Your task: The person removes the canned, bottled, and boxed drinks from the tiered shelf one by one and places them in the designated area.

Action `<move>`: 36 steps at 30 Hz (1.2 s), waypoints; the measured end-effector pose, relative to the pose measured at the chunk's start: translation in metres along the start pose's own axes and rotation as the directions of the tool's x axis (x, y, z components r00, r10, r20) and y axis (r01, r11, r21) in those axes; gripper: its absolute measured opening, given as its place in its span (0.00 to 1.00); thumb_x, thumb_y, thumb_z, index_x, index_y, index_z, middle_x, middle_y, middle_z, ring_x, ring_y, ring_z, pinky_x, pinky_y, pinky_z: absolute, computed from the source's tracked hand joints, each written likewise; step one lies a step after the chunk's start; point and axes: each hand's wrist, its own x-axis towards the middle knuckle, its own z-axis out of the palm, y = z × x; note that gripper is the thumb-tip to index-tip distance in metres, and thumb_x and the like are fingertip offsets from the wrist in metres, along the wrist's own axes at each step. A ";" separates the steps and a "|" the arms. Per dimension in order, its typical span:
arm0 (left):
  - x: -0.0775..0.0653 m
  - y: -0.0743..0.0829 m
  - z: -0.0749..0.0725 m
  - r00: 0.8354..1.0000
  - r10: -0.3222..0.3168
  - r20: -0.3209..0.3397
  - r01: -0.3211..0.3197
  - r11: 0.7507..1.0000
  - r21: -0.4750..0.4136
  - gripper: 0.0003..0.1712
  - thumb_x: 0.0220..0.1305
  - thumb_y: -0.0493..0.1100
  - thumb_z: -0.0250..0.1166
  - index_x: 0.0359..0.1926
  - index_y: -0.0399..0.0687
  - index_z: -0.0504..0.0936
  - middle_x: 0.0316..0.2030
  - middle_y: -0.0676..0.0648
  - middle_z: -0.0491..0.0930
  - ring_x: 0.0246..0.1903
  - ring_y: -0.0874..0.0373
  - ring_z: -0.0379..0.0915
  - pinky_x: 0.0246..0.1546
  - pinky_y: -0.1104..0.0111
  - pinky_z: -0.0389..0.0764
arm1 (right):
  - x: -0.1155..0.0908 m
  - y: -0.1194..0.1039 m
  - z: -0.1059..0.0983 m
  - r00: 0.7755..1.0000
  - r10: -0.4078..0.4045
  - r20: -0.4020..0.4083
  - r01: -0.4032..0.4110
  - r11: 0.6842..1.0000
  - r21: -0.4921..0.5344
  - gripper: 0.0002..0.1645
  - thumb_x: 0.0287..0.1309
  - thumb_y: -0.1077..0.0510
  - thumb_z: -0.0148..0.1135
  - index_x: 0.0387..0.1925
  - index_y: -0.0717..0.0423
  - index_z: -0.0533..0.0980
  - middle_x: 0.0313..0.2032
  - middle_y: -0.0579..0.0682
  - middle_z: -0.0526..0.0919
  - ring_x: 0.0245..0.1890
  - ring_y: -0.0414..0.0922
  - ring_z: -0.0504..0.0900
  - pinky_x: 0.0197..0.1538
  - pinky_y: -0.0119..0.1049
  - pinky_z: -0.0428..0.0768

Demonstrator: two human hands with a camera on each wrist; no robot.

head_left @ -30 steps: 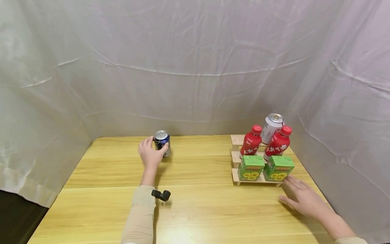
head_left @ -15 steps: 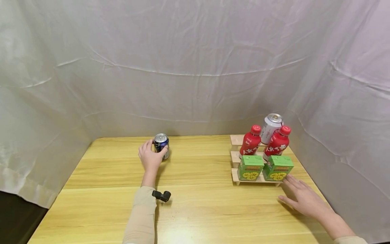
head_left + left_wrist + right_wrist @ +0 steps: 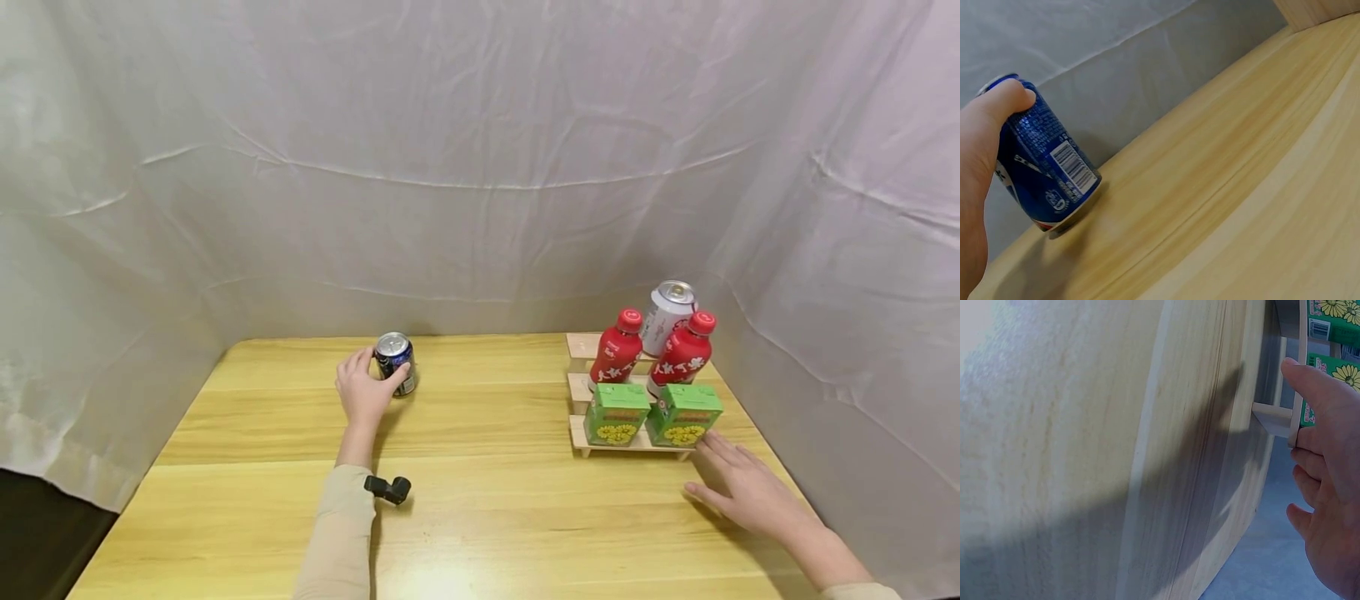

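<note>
My left hand (image 3: 365,385) grips a dark blue drink can (image 3: 395,367) at the left of the table, thumb on its right side and fingers on its left. In the left wrist view, the can (image 3: 1047,156) shows its barcode, and its base is at or just above the wood; I cannot tell which. My right hand (image 3: 753,492) has its fingers extended by the front right corner of a small three-step wooden rack (image 3: 581,427). Its fingertips are close to the right green carton (image 3: 684,417); whether they touch it or the rack is unclear.
On the rack's bottom step stands another green carton (image 3: 617,417). Behind are two red bottles, a left bottle (image 3: 618,350) and a right bottle (image 3: 682,354), with a white can (image 3: 663,321) on top. Grey cloth (image 3: 480,233) walls the table (image 3: 480,467) at the back and sides.
My left hand has brought the blue can slightly toward me and a little to the left. My right hand and the things on the rack stay in place.
</note>
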 end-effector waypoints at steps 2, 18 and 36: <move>0.000 0.001 -0.003 1.000 0.005 0.019 -0.006 1.000 0.017 0.46 0.47 0.64 0.73 0.62 0.43 0.74 0.63 0.38 0.71 0.64 0.41 0.57 0.65 0.44 0.55 | 0.000 0.000 0.000 1.000 0.004 0.003 -0.004 1.000 0.002 0.47 0.58 0.35 0.62 0.63 0.69 0.68 0.66 0.74 0.63 0.65 0.69 0.65 0.65 0.64 0.61; 0.000 0.020 -0.028 0.985 0.041 0.170 -0.088 0.957 0.277 0.49 0.54 0.71 0.65 0.67 0.44 0.69 0.63 0.35 0.70 0.64 0.38 0.58 0.63 0.43 0.57 | 0.000 -0.002 -0.002 1.000 0.002 0.007 -0.002 1.000 0.008 0.47 0.58 0.36 0.62 0.63 0.71 0.67 0.66 0.74 0.63 0.65 0.70 0.64 0.64 0.64 0.61; 0.012 0.081 -0.055 0.944 0.225 0.243 -0.309 0.863 0.400 0.41 0.56 0.71 0.62 0.62 0.49 0.75 0.60 0.40 0.75 0.61 0.39 0.64 0.63 0.43 0.59 | 0.000 -0.001 -0.003 1.000 -0.003 0.009 0.003 1.000 0.014 0.47 0.58 0.36 0.63 0.63 0.70 0.68 0.66 0.73 0.64 0.65 0.69 0.64 0.64 0.63 0.62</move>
